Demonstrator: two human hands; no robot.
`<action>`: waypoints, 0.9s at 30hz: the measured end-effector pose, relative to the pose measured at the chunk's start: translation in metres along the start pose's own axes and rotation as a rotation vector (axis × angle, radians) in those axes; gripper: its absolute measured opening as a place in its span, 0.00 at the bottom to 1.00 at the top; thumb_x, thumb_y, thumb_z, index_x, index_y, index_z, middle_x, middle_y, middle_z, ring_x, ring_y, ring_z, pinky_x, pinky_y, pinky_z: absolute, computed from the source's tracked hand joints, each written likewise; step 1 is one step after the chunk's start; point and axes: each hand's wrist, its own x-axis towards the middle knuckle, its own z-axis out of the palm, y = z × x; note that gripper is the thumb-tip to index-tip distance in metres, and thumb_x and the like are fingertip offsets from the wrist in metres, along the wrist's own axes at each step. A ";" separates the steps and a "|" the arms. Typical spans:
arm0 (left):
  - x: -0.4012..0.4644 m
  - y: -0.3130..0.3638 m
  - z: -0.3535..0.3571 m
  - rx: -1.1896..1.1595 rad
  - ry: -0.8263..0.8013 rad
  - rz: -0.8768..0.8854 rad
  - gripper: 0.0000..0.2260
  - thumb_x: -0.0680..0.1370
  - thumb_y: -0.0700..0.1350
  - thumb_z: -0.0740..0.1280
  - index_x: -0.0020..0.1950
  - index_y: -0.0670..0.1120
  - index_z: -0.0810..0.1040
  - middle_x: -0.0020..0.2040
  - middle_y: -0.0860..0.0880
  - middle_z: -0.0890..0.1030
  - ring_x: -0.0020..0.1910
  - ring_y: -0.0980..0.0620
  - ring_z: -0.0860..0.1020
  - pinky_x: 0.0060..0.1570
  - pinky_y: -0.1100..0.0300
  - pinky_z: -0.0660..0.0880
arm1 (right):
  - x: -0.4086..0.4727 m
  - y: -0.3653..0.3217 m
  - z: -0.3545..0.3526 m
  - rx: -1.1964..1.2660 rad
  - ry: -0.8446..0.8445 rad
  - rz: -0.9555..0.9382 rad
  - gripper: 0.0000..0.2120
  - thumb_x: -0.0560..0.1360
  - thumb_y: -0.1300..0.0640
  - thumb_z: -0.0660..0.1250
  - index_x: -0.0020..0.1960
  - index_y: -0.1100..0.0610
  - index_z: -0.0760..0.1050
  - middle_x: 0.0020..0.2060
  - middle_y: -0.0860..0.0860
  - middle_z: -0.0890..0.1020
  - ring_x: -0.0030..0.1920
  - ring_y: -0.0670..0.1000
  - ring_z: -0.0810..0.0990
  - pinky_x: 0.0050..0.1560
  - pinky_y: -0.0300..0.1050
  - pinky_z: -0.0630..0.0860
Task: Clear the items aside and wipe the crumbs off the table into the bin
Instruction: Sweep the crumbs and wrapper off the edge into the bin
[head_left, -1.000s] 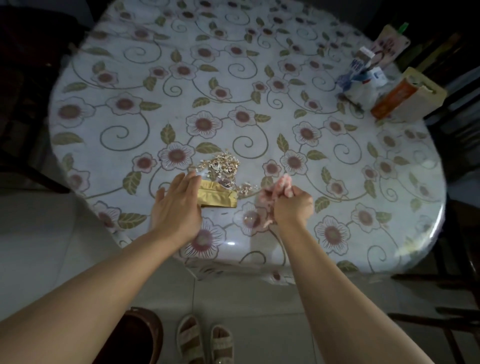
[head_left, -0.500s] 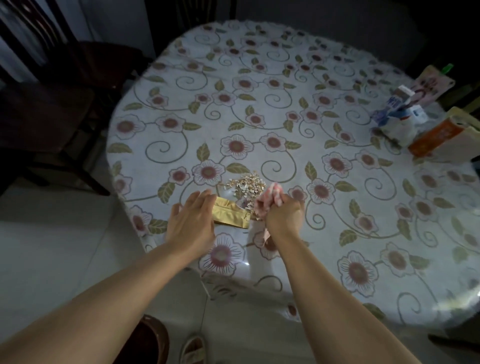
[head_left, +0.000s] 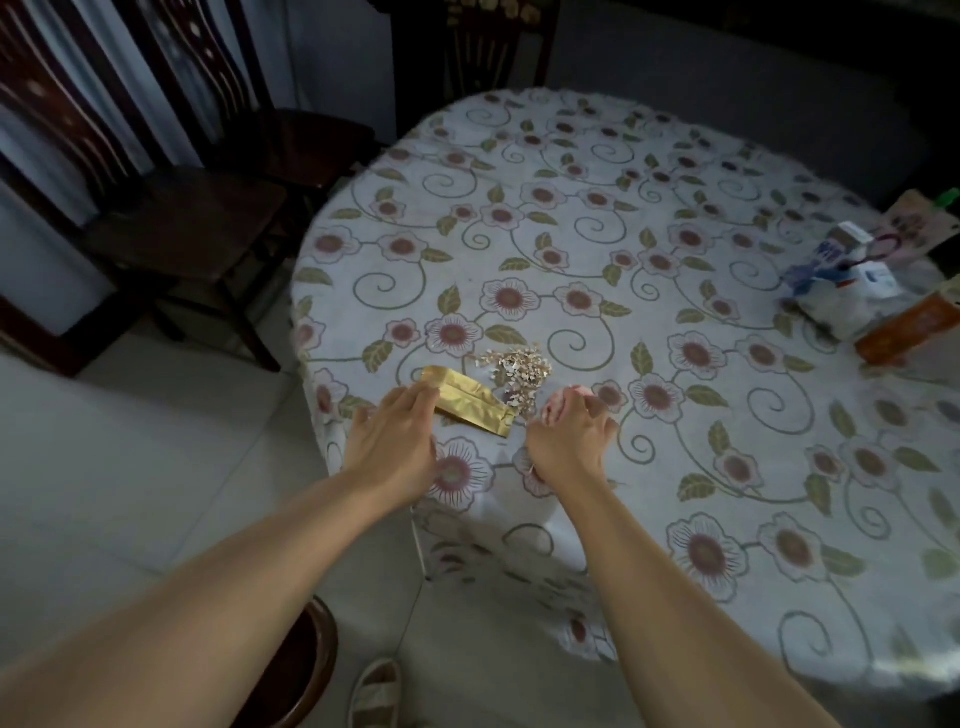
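Note:
A heap of pale crumbs (head_left: 517, 368) lies near the front left edge of the round table (head_left: 649, 249) with its flowered cloth. Just in front of the heap lies a flat gold packet (head_left: 470, 405). My left hand (head_left: 392, 441) rests flat with its fingertips on the packet's left end. My right hand (head_left: 569, 434) is closed around a bunched pink cloth (head_left: 558, 404), right of the packet and close to the crumbs. A dark brown bin (head_left: 306, 670) stands on the floor under my left forearm, mostly hidden.
Packets and a white bag (head_left: 852, 291) with an orange box (head_left: 909, 327) sit at the table's right side. Dark wooden chairs (head_left: 197, 218) stand left of the table. My sandalled foot (head_left: 376, 691) shows on the tiled floor.
The view has swung left, so the table sits further right in frame. Both hands stay by the packet and crumbs; my left fingertips now reach further onto the gold packet.

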 end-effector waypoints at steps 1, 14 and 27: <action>-0.005 -0.001 -0.001 -0.002 0.014 -0.013 0.30 0.77 0.44 0.62 0.77 0.47 0.53 0.77 0.50 0.58 0.76 0.50 0.56 0.73 0.43 0.57 | -0.006 -0.003 -0.002 -0.020 -0.032 -0.025 0.22 0.72 0.58 0.61 0.65 0.58 0.65 0.69 0.57 0.61 0.69 0.60 0.56 0.67 0.54 0.61; -0.074 -0.069 0.005 -0.065 0.036 -0.185 0.27 0.78 0.47 0.59 0.76 0.48 0.56 0.78 0.50 0.57 0.76 0.51 0.57 0.71 0.50 0.58 | -0.100 -0.035 0.052 -0.173 -0.119 -0.285 0.26 0.76 0.56 0.62 0.72 0.56 0.58 0.72 0.56 0.56 0.70 0.58 0.55 0.69 0.50 0.59; -0.152 -0.243 0.077 -0.105 -0.086 -0.344 0.25 0.80 0.47 0.59 0.75 0.47 0.57 0.73 0.48 0.66 0.70 0.46 0.66 0.69 0.50 0.61 | -0.198 -0.038 0.229 -0.249 -0.269 -0.359 0.28 0.75 0.55 0.64 0.72 0.56 0.59 0.70 0.53 0.59 0.69 0.55 0.58 0.69 0.46 0.60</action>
